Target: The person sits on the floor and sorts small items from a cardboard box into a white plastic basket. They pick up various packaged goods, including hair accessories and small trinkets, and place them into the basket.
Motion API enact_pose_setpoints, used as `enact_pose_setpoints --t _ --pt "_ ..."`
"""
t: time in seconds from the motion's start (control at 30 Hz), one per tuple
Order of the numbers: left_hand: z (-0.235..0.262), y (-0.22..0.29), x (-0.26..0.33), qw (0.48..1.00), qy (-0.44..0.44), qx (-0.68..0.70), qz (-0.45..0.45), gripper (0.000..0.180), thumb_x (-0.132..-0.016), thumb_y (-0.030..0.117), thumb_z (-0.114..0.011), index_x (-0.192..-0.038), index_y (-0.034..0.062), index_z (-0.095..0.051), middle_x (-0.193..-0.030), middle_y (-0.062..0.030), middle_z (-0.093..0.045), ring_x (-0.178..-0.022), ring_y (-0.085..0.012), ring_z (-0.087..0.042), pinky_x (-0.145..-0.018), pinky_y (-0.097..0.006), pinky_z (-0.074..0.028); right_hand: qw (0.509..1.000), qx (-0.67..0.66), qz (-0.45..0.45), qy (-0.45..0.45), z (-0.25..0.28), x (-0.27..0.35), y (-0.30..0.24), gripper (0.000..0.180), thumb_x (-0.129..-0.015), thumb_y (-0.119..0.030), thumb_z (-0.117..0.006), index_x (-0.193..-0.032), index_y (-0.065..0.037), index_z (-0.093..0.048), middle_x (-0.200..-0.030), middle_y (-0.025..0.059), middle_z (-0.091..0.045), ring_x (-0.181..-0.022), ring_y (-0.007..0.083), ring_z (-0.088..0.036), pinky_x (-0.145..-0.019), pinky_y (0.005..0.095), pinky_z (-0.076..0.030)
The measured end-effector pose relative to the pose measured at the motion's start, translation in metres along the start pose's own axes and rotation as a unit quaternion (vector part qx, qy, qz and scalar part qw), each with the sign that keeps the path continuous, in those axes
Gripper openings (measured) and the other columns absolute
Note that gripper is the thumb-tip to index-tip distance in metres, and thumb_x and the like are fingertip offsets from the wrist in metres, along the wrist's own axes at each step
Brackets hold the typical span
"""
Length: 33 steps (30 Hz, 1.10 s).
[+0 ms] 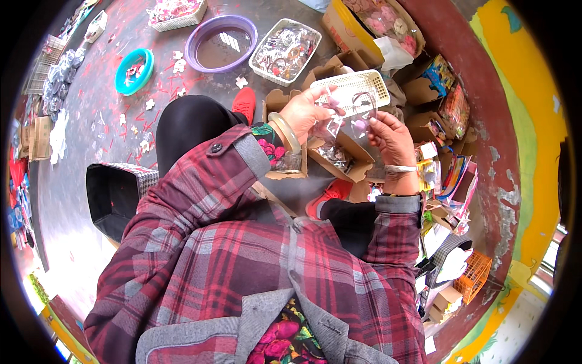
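And here are both hands up in front of the body: the left hand [308,115] has its fingers gathered about a small mauve piece [332,102] and some clear film [333,125], while the right hand [393,141] pinches a dark hoop [374,104] between thumb and fingertips. The hoop is in the air, over the near right corner of a pale basket [348,85], well above the floor [97,124]. That light pinch at the hoop's side looks meant to leave the rest of it in plain sight, and the left hand sits close, probably so both can work together. Below, an open box [360,170] stands between the feet with its flaps spread, likely for easy reach; a second basket [267,74], full of wrapped pieces, sits just beyond the left hand, beside a purple basin [190,45], with a teal basin [130,90] farther left, all at arm's length or beyond, which seems to leave the knees room. Now the look of the hoop: thin, brownish, curved, with a rounded lilac ornament [359,126] showing near its lower end, and a clear sheen around it that may be wrapping, too small to be sure
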<state>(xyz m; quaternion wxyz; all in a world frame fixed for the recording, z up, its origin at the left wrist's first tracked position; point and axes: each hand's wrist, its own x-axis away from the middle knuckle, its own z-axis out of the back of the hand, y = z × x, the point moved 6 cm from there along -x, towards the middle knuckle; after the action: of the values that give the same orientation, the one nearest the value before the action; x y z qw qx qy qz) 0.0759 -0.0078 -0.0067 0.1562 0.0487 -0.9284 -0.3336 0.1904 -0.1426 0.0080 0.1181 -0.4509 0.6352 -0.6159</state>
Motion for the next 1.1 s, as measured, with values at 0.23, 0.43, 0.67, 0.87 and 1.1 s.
enact_pose_setpoints --t 0.23,0.43,0.67,0.87,1.1 --pt "0.001 0.020 0.006 0.993 0.066 -0.090 -0.044 0.050 -0.076 -0.004 -0.044 -0.125 0.0060 -0.038 -0.096 -0.0094 -0.055 -0.071 -0.0134 -0.057 -0.044 -0.019 -0.034 0.999 -0.036 0.031 0.006 -0.016 0.007 -0.014 0.009 -0.078 -0.007 -0.058 -0.086 -0.002 -0.059 -0.076 0.0017 -0.059 -0.066 0.0063 -0.054 -0.059 0.0173 -0.043" --pt "0.001 0.020 0.005 0.994 0.066 -0.077 0.033 0.024 -0.083 0.020 -0.053 -0.098 0.0030 -0.060 -0.079 -0.0005 -0.057 -0.051 -0.0024 -0.040 -0.041 -0.016 -0.029 0.998 0.021 0.009 -0.055 -0.020 0.009 -0.011 0.008 -0.076 -0.004 -0.058 -0.084 -0.003 -0.056 -0.076 0.0024 -0.058 -0.065 0.0076 -0.053 -0.059 0.0184 -0.043" --pt "-0.004 0.008 0.002 0.981 -0.009 -0.195 0.020 0.028 -0.081 0.025 -0.060 -0.094 0.0003 -0.061 -0.082 -0.0026 -0.060 -0.064 -0.0038 -0.051 -0.052 -0.017 -0.040 0.996 0.031 -0.011 -0.088 -0.034 0.012 -0.008 0.010 -0.077 -0.006 -0.061 -0.086 -0.004 -0.057 -0.072 0.0016 -0.058 -0.059 0.0071 -0.052 -0.052 0.0183 -0.042" --pt "0.012 0.011 -0.009 0.990 0.012 -0.122 -0.070 0.020 -0.085 0.015 -0.055 -0.094 -0.0031 -0.059 -0.088 -0.0064 -0.061 -0.076 -0.0091 -0.057 -0.069 -0.021 -0.046 0.998 -0.037 -0.012 0.046 -0.009 0.003 -0.003 0.017 -0.080 -0.019 -0.061 -0.086 -0.004 -0.061 -0.068 -0.0020 -0.055 -0.057 0.0031 -0.049 -0.047 0.0146 -0.038" --pt "0.008 0.014 -0.006 0.992 0.019 -0.084 -0.094 0.021 -0.086 0.014 -0.053 -0.096 -0.0039 -0.058 -0.088 -0.0070 -0.061 -0.077 -0.0092 -0.057 -0.068 -0.021 -0.046 0.981 0.046 0.146 0.118 -0.019 0.004 -0.004 0.014 -0.083 -0.015 -0.058 -0.084 -0.002 -0.061 -0.067 0.0007 -0.057 -0.055 0.0052 -0.049 -0.047 0.0160 -0.037"
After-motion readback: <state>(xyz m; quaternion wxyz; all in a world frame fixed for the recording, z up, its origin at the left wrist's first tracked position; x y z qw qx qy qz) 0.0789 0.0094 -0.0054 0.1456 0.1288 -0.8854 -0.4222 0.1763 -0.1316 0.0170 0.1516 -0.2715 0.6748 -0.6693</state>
